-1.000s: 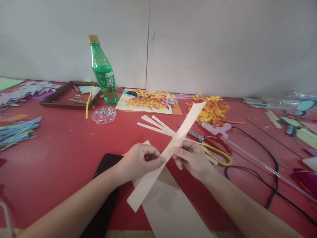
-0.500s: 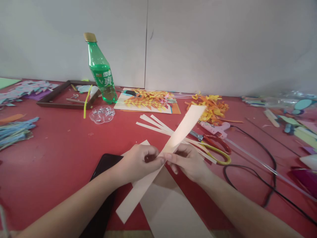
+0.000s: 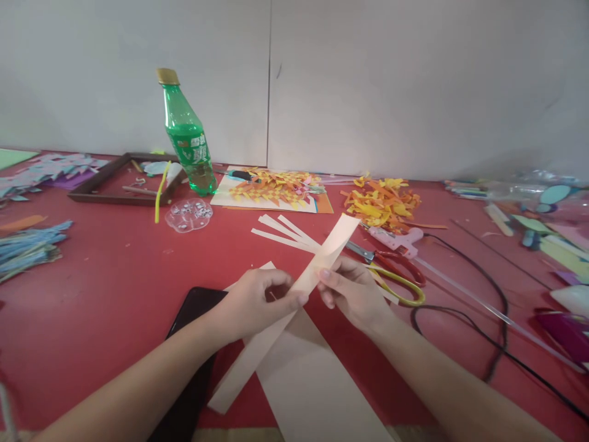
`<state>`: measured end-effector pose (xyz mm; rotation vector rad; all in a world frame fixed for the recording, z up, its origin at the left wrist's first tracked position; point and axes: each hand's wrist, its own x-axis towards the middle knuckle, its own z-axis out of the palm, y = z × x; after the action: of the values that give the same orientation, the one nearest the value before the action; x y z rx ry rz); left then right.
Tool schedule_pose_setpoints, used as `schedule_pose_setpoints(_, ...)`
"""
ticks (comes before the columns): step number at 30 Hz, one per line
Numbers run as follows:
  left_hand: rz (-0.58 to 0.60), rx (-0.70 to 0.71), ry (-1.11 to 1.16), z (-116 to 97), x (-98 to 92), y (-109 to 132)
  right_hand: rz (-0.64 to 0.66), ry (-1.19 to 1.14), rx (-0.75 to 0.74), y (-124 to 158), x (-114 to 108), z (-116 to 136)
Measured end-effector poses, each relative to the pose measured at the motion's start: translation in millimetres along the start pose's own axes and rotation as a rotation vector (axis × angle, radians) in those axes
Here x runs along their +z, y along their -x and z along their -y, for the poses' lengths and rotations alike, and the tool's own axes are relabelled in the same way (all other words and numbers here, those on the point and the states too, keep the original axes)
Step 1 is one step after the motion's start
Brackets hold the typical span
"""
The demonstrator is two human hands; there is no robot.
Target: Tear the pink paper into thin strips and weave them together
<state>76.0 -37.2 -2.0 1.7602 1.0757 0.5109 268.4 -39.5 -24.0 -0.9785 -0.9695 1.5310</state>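
Observation:
A long cream paper strip [image 3: 264,350] runs diagonally between my hands, its upper end raised to the right. My left hand [image 3: 260,301] pinches it near the middle, thumb on top. Higher up the strip, my right hand [image 3: 352,291] grips its edge between thumb and fingers. Beneath lies a larger cream sheet [image 3: 317,380] on the red table [image 3: 115,319]. Several narrow cream strips [image 3: 285,236] fan out behind the held one. Scissors [image 3: 398,282] with red and yellow handles rest just beyond my right hand.
A black phone [image 3: 193,313] lies partly under my left forearm. Behind stand a green bottle [image 3: 188,141], a dark frame [image 3: 105,197] and a clear bead tray [image 3: 188,215]. Orange and yellow paper pieces [image 3: 386,202], a pink glue gun [image 3: 398,240] and its black cable [image 3: 504,307] are rightward.
The held strip's raised end has come down and lies flatter. My right hand has shifted slightly along the strip, away from my left hand, which stays nearly in place.

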Motion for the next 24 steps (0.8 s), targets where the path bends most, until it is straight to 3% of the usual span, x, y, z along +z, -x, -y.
schedule_pose_setpoints(7, 0.002, -0.02, -0.002, 3.3, 1.7, -0.9, 0.076, 0.127, 0.021, 4.1, -0.9, -6.0)
schedule_pose_setpoints(24, 0.019, -0.017, 0.045, 1.9, 2.1, -0.7, -0.015, 0.14, 0.043, 1.4, -1.3, -6.7)
